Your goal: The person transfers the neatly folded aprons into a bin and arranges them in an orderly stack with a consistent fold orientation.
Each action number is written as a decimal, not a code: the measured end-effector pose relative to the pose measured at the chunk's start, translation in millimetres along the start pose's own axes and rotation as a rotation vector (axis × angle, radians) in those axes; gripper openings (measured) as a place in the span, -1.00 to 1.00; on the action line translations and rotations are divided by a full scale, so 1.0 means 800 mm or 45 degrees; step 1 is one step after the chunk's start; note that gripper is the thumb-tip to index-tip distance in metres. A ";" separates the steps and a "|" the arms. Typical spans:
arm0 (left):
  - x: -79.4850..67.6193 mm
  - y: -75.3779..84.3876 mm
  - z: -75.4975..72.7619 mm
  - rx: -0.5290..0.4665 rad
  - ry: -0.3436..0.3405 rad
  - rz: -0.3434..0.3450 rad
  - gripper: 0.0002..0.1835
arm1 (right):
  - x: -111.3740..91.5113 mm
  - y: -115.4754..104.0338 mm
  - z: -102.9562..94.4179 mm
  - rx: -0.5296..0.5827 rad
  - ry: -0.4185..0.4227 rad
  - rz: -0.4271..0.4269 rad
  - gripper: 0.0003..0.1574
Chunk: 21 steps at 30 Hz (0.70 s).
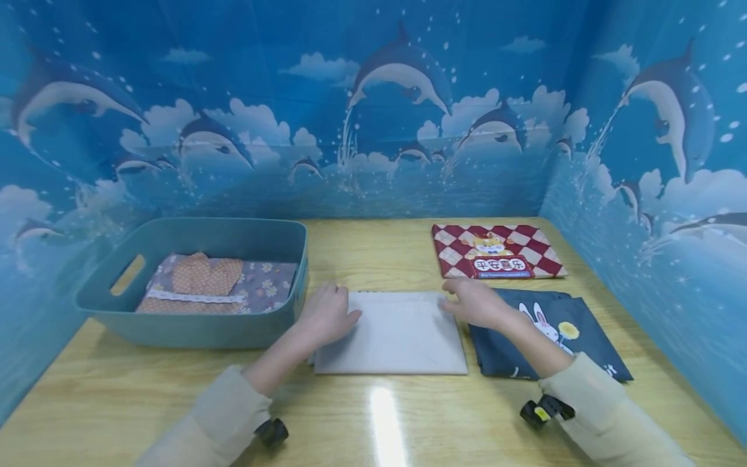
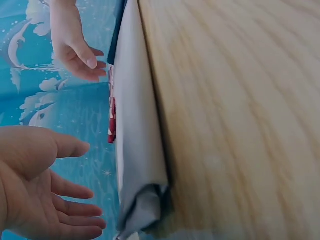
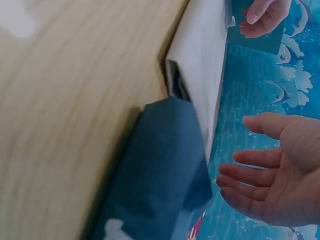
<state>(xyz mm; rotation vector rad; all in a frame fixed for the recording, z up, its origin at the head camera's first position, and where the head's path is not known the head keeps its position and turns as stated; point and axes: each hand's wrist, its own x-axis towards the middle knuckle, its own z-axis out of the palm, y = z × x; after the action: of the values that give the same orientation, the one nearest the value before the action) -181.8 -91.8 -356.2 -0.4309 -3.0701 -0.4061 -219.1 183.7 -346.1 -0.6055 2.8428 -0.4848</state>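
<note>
A folded pale grey-white cloth (image 1: 393, 337) lies flat on the wooden table between the two hands. My left hand (image 1: 329, 314) is above its left edge, and in the left wrist view the fingers (image 2: 75, 205) are loosely spread with nothing in them. Over the cloth's far right corner is my right hand (image 1: 475, 303); its fingers (image 3: 250, 175) are relaxed and hold nothing in the right wrist view. Beneath the right forearm lies a folded dark blue cloth (image 1: 496, 350) with a white rabbit and a yellow flower.
A teal plastic basket (image 1: 192, 331) stands at the left with a folded floral cloth (image 1: 268, 279) bearing an orange bow inside. Behind the dark cloth lies a folded red-and-cream checked cloth (image 1: 455, 250). Dolphin-printed blue walls (image 1: 268, 188) enclose the table's back and sides.
</note>
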 end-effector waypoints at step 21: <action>-0.010 -0.015 0.011 -0.003 -0.274 -0.221 -0.40 | -0.002 -0.002 0.018 -0.066 -0.110 0.020 -0.48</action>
<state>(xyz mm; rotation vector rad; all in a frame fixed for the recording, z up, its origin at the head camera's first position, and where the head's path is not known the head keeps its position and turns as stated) -176.9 -102.6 -368.3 -0.2213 -3.3306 -0.3916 -213.1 179.1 -358.6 -0.5976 2.7838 -0.3740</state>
